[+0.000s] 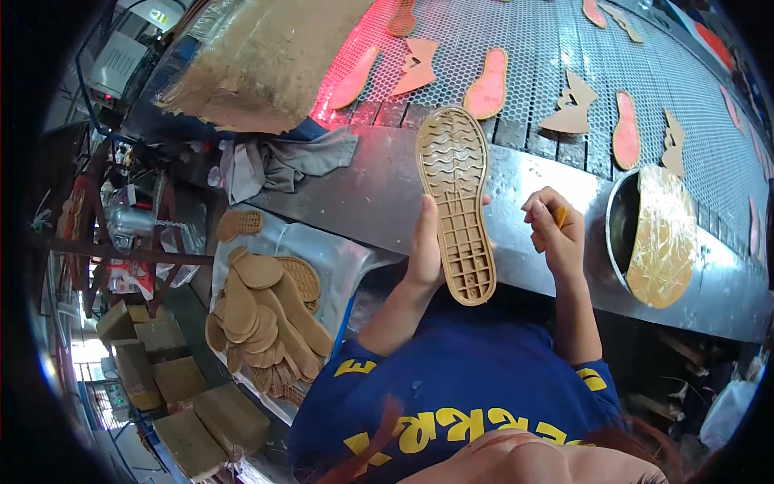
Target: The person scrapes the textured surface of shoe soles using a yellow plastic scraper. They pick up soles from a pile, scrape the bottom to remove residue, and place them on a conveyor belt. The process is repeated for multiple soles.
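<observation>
Person (463, 379) nearest; left grip (426, 246) clasps sole (456, 202); right grip (561, 227) curled round yellow piece (559, 216).

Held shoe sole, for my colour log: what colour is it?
The shoe sole is tan, seen in head view.

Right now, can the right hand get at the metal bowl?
Probably yes: only metal counter shows between the right hand and the metal bowl. But a tan board hides part of the opening, and the hand holds a small orange piece.

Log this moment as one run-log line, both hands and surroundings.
left hand: holds tan shoe sole, tread toward camera; right hand: holds small orange item, kind unclear; left side: pile of soles; ahead: mesh belt
</observation>
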`<state>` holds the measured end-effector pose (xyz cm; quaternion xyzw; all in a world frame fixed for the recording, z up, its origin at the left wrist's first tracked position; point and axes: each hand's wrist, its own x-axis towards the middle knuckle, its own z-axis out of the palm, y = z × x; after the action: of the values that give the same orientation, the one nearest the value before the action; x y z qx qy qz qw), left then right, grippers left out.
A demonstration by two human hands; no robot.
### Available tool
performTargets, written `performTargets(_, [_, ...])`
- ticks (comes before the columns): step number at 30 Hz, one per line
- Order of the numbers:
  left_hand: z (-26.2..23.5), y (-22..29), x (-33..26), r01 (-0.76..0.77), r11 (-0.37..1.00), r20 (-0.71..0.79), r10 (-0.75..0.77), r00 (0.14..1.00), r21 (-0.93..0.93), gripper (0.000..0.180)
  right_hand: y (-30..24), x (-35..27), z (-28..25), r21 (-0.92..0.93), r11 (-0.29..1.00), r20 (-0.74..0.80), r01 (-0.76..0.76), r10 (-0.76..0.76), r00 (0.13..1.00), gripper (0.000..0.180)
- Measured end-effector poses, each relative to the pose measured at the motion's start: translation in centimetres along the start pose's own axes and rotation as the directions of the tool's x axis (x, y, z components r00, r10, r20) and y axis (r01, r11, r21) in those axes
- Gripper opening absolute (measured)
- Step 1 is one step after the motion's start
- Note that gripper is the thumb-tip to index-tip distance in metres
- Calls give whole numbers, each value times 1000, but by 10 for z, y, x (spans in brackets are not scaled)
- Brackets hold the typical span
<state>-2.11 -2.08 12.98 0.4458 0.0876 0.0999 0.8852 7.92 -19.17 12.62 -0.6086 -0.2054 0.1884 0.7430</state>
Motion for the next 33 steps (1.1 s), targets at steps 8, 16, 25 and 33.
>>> performTargets(8, [1, 1, -1, 59, 995, 36, -56, 998, -78, 67, 17, -2, 15, -475, 795, 93, 378, -382, 920, 15])
performTargets(16, [11, -12, -2, -131, 988, -52, 135, 989, 88, 61, 17, -3, 28, -166, 973, 30, 160, -157, 987, 18])
performTargets(25, [19, -19, -6, -191, 973, -59, 200, 978, 130, 53, 24, -3, 35, -186, 973, -21, 135, -142, 990, 21])
performTargets(33, [14, -19, -7, -96, 988, -29, 100, 995, 124, 61, 29, 18, 29, -188, 979, -17, 76, -81, 997, 20])
